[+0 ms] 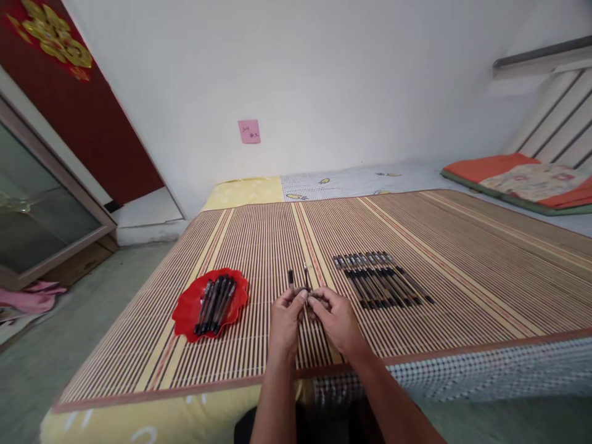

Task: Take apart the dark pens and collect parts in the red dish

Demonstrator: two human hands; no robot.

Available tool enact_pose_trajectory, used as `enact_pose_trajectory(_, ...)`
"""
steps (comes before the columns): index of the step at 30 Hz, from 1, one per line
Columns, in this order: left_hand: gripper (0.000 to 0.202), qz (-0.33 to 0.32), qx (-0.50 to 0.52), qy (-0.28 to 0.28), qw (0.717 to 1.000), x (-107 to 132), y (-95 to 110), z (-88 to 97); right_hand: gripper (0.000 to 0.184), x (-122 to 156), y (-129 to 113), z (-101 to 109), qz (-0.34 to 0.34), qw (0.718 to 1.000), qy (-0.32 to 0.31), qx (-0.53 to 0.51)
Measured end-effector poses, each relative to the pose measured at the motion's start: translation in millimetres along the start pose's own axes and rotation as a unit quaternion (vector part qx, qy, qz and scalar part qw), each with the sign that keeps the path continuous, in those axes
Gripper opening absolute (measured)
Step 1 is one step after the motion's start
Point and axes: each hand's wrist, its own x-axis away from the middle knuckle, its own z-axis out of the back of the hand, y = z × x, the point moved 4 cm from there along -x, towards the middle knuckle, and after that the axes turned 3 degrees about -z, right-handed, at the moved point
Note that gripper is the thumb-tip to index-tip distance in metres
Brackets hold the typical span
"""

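Near the front of the mat, my left hand (283, 317) and my right hand (340, 319) meet, fingers pinched close together. A thick dark pen piece (291, 277) stands up from my left fingers. Between the two hands a thinner pen part (306, 273) points away from me, and my right fingertips close around its lower end. How exactly it is gripped is hidden by the fingers. To the left, a red scalloped plate (182, 311) holds several dark pens (216, 305). On the right lies a row of several pens (382, 287), with their short dark caps or parts (361, 260) lined up above.
A striped bamboo mat (259, 240) covers the bed, whose front edge is close to my forearms. White wall with a pink note (250, 131) rises behind. Folded orange bedding (522, 179) lies at the far right. A glass-panelled door (41, 197) stands on the left.
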Motion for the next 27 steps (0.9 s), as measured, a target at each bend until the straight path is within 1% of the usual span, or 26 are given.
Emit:
enact_pose_trajectory(3,0.041,-0.001,-0.002,-0.007,1.000,-1,0,1.7,0.024,2,-3,-1,0.011,1.000,-0.006,0.003)
enact_pose_trajectory(5,0.042,-0.008,-0.016,-0.005,1.000,-1,1,4.2,0.025,1,-3,2,0.015,1.000,0.005,0.002)
enact_pose_trajectory(7,0.040,-0.019,-0.041,-0.009,0.999,-1,2,5.7,0.026,-1,-4,10,0.016,0.999,0.040,-0.001)
enact_pose_trajectory(9,0.036,-0.032,-0.069,-0.024,0.997,0,3,5.0,0.029,-3,-6,18,0.012,0.996,0.083,-0.014)
enact_pose_trajectory(11,0.032,-0.039,-0.088,-0.046,0.994,1,5,2.8,0.034,-5,-9,25,0.004,0.994,0.101,-0.036)
enact_pose_trajectory(14,0.027,-0.048,-0.118,-0.078,0.989,3,7,-0.9,0.036,-6,-16,27,0.009,0.995,0.087,-0.048)
enact_pose_trajectory(17,0.024,-0.054,-0.143,-0.105,0.983,4,8,-3.8,0.029,-5,-20,24,0.027,0.996,0.067,-0.052)
enact_pose_trajectory(19,0.025,-0.047,-0.143,-0.117,0.982,4,7,-5.3,0.025,-4,-20,23,0.032,0.996,0.059,-0.054)
enact_pose_trajectory(23,0.032,-0.034,-0.137,-0.125,0.982,6,7,-7.4,0.025,-3,-24,28,0.036,0.997,0.062,-0.034)
enact_pose_trajectory(25,0.039,-0.044,-0.138,-0.119,0.982,7,9,-7.7,0.025,-3,-32,36,0.045,0.996,0.073,-0.026)
enact_pose_trajectory(27,0.047,-0.058,-0.144,-0.113,0.981,7,11,-7.5,0.024,-4,-46,46,0.056,0.994,0.092,-0.027)
